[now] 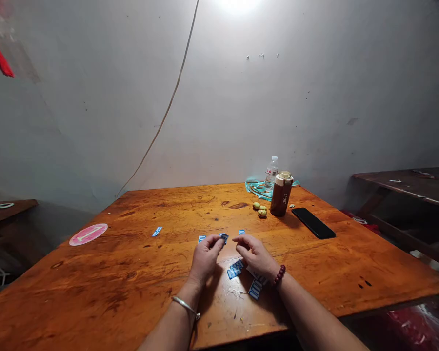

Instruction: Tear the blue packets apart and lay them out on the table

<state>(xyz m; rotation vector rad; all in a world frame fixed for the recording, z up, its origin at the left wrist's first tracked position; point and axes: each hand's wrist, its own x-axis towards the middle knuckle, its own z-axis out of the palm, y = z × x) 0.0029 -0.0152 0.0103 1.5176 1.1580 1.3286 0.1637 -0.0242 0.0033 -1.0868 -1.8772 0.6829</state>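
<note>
My left hand [206,257] is closed in a pinch on a small blue-and-white card [224,238] above the wooden table [131,282]. Just to the right, my right hand [255,254] is curved with thumb and forefinger apart, and nothing shows between them. Under and in front of it lie a cluster of overlapping blue-and-white cards [235,269] and another group [255,289], partly hidden by the wrist. Single cards rest behind my left hand [202,238], behind my right hand [241,232] and farther left [157,231].
A brown bottle [281,195] stands at the back right, with a clear water bottle [271,175] behind it on a teal bag [256,187]. Several small yellowish round items [262,213] lie beside it. A black phone [313,223] is at right, a pink round sticker [88,234] at left.
</note>
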